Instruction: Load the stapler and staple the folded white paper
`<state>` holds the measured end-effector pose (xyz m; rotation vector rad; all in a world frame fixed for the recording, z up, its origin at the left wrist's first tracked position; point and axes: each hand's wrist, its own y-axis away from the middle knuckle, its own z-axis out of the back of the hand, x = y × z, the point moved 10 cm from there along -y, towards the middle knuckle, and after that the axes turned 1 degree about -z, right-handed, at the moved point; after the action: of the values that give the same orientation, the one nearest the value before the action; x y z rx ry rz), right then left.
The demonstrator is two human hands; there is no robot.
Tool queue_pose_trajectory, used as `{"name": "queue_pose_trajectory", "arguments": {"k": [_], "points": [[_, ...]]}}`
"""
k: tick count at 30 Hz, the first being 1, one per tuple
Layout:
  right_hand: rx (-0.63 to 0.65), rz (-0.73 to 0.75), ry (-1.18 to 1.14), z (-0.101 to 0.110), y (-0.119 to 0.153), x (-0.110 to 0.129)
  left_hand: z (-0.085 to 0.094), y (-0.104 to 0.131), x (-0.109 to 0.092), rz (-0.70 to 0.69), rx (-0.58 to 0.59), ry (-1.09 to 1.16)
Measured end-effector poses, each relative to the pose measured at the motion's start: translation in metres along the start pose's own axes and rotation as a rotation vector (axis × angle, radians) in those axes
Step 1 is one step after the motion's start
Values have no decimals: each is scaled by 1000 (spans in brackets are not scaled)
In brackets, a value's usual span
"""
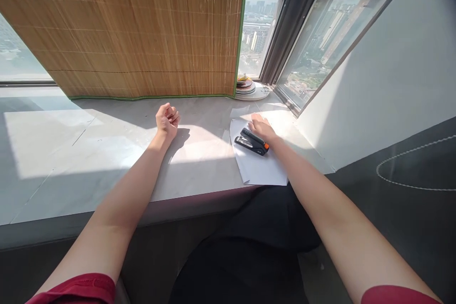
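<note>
My left hand [168, 119] is curled into a loose fist over the pale windowsill [199, 171], with nothing visible in its fingers and its shadow falling to the right. My right hand [262, 127] lies by the far end of a stack of white paper [263, 171], fingers stretched out and partly hidden by glare. Just left of that hand, a black stapler [251, 141] with an orange part at one end rests on the paper. My right wrist is close to the stapler's orange end.
A bamboo blind [142, 28] with green edging hangs at the back. Stacked plates [251, 91] stand in the window corner. On the right are a white wall [384, 66] and a looped bead cord [378, 168]. The sill's front edge runs above my dark-clothed leg [242, 247].
</note>
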<state>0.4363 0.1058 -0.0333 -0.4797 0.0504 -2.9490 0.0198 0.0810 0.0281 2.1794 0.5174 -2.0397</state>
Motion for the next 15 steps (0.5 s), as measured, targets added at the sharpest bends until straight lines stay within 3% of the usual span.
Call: {"name": "queue_pose_trajectory", "arguments": {"k": [3,6,10,12,15], "points": [[11,14,6,-18,3,66,-3,0,-3,0,48,43],[44,64,-17,-40,7,145,-3,-2,-10,-32,143,239],[75,179,-60,-65,13,238,12,-7,-18,-27,187,517],[70,233,-97,-71,15,268,22,-10,-20,-15,169,614],[44,293,-158,-76,15,292,32,-13,-24,-29,148,691]]}}
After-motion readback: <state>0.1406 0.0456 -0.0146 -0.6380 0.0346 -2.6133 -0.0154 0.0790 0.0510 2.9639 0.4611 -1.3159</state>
